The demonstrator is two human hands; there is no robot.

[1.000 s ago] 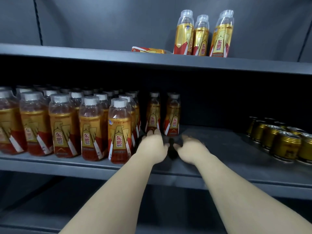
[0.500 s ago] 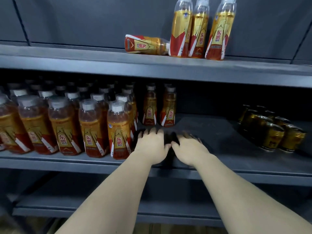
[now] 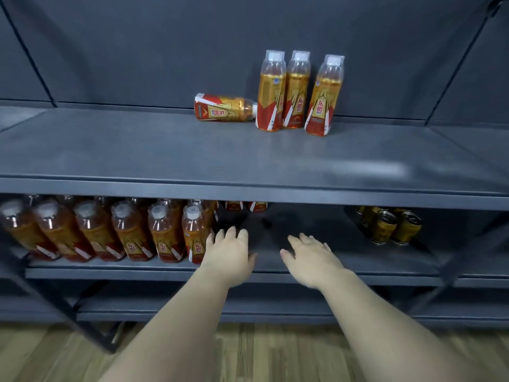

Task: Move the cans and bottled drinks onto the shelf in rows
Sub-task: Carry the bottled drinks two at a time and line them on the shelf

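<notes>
A person's left hand (image 3: 230,257) and right hand (image 3: 312,260) reach side by side over the front edge of the middle shelf (image 3: 358,255), palms down, fingers straight and spread, holding nothing; whether they touch the shelf surface cannot be told. The left hand lies just beside the rows of bottled drinks (image 3: 124,232) that fill the shelf's left half from front edge to back. A cluster of gold cans (image 3: 391,226) stands upright toward the right end, well apart from the right hand. Two more bottles (image 3: 245,206) stand at the back of this shelf, mostly hidden by the upper shelf (image 3: 137,150). On that upper shelf, near its back edge, three upright bottles (image 3: 298,91) stand close together, and one fallen bottle (image 3: 223,108) lies on its side, its cap end touching the leftmost of them. A wooden floor (image 3: 248,354) shows below.
</notes>
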